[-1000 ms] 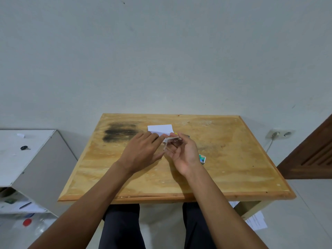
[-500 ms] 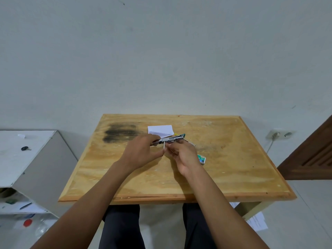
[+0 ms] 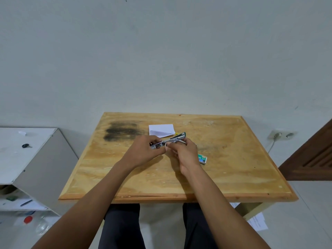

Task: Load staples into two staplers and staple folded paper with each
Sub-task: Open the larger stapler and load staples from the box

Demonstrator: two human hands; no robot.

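A small metal stapler (image 3: 172, 140) with a green end is held above the middle of the wooden table (image 3: 233, 159). My left hand (image 3: 143, 153) grips its near left end. My right hand (image 3: 185, 151) pinches its middle from the right side; whether it holds staples I cannot tell. Folded white paper (image 3: 161, 130) lies on the table just beyond the hands. A green and white staple box (image 3: 202, 159) lies to the right of my right hand. A yellow bit (image 3: 177, 134) shows behind the stapler; a second stapler is not clearly visible.
A black scorch mark (image 3: 122, 131) stains the table's far left. A white shelf unit (image 3: 27, 155) stands to the left with a small dark object (image 3: 26, 145) on top. A wall socket (image 3: 281, 134) and a wooden door (image 3: 314, 155) are on the right. Paper sheets (image 3: 256, 221) lie on the floor.
The stapler has come up from under my hands and now lies stretched out between them. Both hands shifted slightly toward me and closed on it.
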